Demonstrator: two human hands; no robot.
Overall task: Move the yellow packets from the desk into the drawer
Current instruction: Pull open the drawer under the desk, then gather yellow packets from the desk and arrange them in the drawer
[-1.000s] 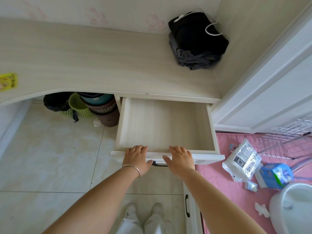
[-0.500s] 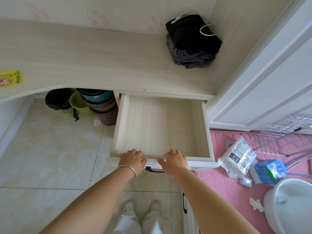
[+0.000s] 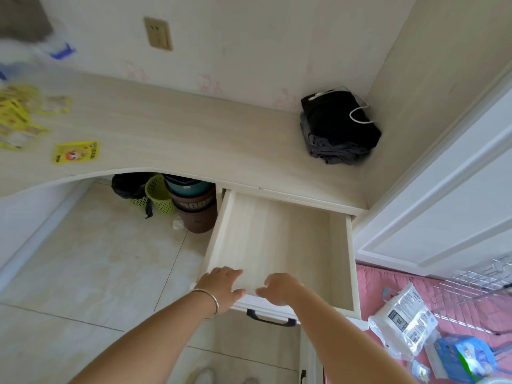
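The drawer (image 3: 342,261) stands pulled out under the right part of the desk (image 3: 180,134), and its pale wooden inside holds nothing. My left hand (image 3: 221,284), with a thin bangle on the wrist, and my right hand (image 3: 279,289) sit side by side on the drawer's front rim, fingers curled over it. One yellow packet (image 3: 76,152) lies alone near the desk's front edge at the far left. Several more yellow packets (image 3: 16,117) lie in a blurred pile behind it, far from both hands.
A folded black and grey bundle of clothes (image 3: 338,126) sits in the desk's back right corner. Stacked baskets and pots (image 3: 191,200) stand under the desk left of the drawer. A white door (image 3: 443,203) and a pink mat with plastic bags (image 3: 404,322) border the right side.
The drawer has slid further out with both hands on its front. My view has swung left and up, bringing the pile of yellow packets and a wall socket into sight.
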